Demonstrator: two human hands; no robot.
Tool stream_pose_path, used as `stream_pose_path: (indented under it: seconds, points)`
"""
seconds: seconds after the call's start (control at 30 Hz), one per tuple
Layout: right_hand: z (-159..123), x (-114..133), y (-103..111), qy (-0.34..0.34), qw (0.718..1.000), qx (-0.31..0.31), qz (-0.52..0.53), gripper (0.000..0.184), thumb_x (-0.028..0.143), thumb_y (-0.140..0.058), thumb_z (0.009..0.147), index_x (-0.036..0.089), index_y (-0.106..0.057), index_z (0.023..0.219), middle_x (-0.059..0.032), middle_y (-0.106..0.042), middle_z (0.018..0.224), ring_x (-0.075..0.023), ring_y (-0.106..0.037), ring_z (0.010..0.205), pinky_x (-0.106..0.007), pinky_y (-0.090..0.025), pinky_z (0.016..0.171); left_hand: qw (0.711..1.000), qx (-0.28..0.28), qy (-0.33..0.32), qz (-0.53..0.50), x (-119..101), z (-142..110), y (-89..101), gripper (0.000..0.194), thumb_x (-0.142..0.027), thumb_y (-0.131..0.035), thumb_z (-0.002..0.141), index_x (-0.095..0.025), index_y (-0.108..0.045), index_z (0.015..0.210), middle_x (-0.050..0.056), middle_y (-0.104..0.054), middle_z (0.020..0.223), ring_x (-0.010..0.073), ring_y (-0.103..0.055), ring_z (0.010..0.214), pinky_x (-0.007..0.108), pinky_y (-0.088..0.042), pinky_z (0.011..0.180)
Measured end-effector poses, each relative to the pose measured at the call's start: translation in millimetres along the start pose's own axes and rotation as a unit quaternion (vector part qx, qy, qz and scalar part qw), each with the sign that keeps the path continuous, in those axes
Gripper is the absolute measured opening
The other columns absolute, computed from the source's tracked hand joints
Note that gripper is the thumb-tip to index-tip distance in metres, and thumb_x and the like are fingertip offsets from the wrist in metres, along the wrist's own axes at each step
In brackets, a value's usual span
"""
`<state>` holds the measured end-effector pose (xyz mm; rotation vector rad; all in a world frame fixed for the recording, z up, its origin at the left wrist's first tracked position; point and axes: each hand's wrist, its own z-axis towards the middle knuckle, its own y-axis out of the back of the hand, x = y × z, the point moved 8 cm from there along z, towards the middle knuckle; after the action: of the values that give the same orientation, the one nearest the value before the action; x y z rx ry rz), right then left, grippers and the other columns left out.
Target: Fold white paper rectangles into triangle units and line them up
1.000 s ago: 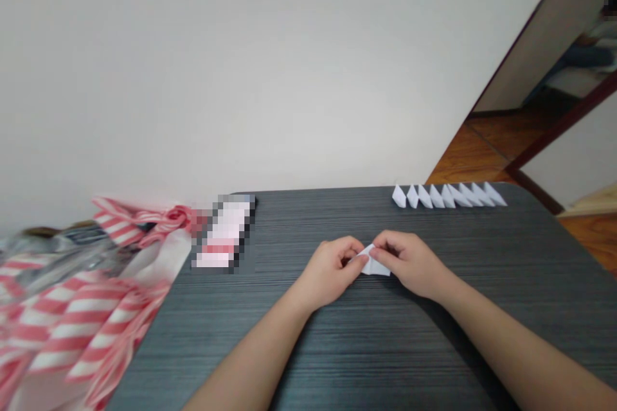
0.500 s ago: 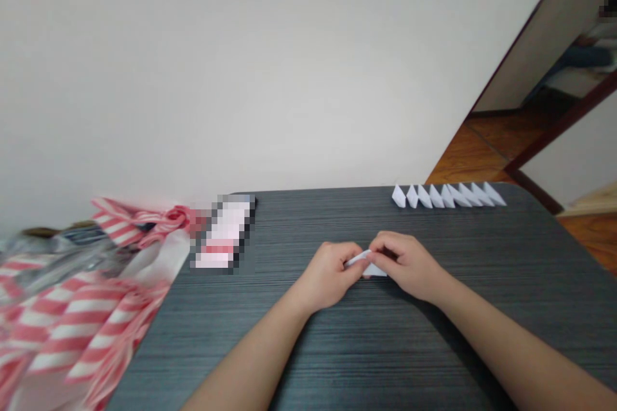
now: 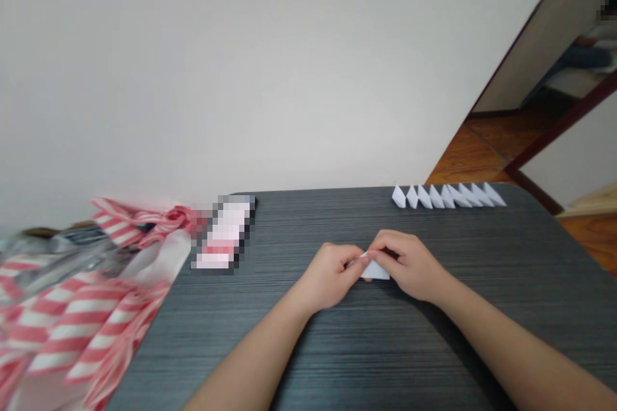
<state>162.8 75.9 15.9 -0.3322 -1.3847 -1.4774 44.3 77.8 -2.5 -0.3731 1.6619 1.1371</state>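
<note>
Over the middle of the dark table, a small piece of folded white paper (image 3: 376, 271) is held between my two hands. My left hand (image 3: 331, 275) pinches its left side, thumb on top and fingers mostly hidden behind. From the other side my right hand (image 3: 407, 264) grips the upper edge between thumb and forefinger. A flat white part with a straight lower edge shows beneath the fingertips; the rest of the paper is covered by them.
Several folded white paper pieces (image 3: 443, 196) stand in a row along the table's (image 3: 308, 218) back right edge. A pixelated phone-like object (image 3: 224, 231) lies at the back left. Red-and-white striped cloth (image 3: 77, 321) is heaped left of the table. A wall rises behind.
The paper has tilted slightly, so more of its flat white face shows below my fingers. Both hands have shifted only a little and keep their pinch.
</note>
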Motion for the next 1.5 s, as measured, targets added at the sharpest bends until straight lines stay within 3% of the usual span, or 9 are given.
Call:
stream_pose_path:
  seconds: [0.13,0.43,0.87,1.03,1.37,1.5]
  points:
    - [0,1,-1,-0.001,1.000,0.002,-0.002,0.017,0.018,-0.054,0.093,0.020,-0.064,0.079,-0.0018,-0.063,0.074,-0.0155,-0.059,0.069,-0.026,-0.044,0.065,1.000,0.006,-0.004,-0.009,-1,0,-0.6,0.046,-0.040,-0.043,0.097,-0.015,-0.052,0.060,-0.004,-0.037,0.056,0.0085,-0.034,0.055,0.020,-0.027,0.053]
    - [1,1,1,-0.008,1.000,-0.002,-0.002,0.018,0.022,-0.054,0.094,0.020,-0.064,0.079,-0.0020,-0.064,0.074,-0.0163,-0.059,0.070,-0.028,-0.045,0.066,1.000,0.005,0.013,-0.018,-2,-1,1.7,0.041,-0.036,-0.044,0.097,-0.016,-0.066,0.069,-0.002,-0.053,0.054,0.0107,-0.045,0.053,0.020,-0.033,0.053]
    - [0,-8,5,-0.054,0.998,-0.017,0.015,0.017,0.021,-0.056,0.092,0.019,-0.063,0.077,-0.0011,-0.063,0.073,-0.0158,-0.058,0.069,-0.027,-0.043,0.065,0.999,-0.022,0.016,-0.018,-2,-2,5.2,0.040,-0.031,-0.045,0.096,-0.017,-0.056,0.060,-0.002,-0.054,0.049,0.0116,-0.049,0.052,0.022,-0.036,0.056]
    - [0,-10,5,-0.068,0.997,-0.020,0.021,0.017,0.021,-0.056,0.092,0.018,-0.063,0.077,-0.0008,-0.062,0.073,-0.0156,-0.057,0.069,-0.027,-0.042,0.065,0.999,-0.018,0.018,-0.032,-2,-2,4.4,0.034,-0.030,-0.044,0.097,-0.017,-0.064,0.073,-0.004,-0.052,0.048,0.0115,-0.048,0.051,0.022,-0.036,0.056]
    - [-7,-29,-3,-0.135,0.990,0.013,0.049,0.018,0.027,-0.057,0.091,0.018,-0.061,0.076,0.0016,-0.058,0.068,-0.0141,-0.052,0.064,-0.025,-0.038,0.060,0.995,-0.089,0.033,-0.032,7,-2,13.0,0.036,-0.030,-0.044,0.095,-0.016,-0.061,0.067,-0.004,-0.050,0.047,0.0106,-0.045,0.050,0.021,-0.033,0.053]
    - [-7,-28,-1,-0.138,0.990,0.017,0.028,0.024,0.027,-0.056,0.091,0.018,-0.056,0.069,0.0028,-0.054,0.064,-0.0130,-0.049,0.062,-0.024,-0.035,0.059,0.995,-0.090,0.024,-0.032,8,-3,12.9,0.037,-0.031,-0.045,0.095,-0.015,-0.061,0.066,-0.004,-0.048,0.047,0.0097,-0.043,0.049,0.021,-0.032,0.052]
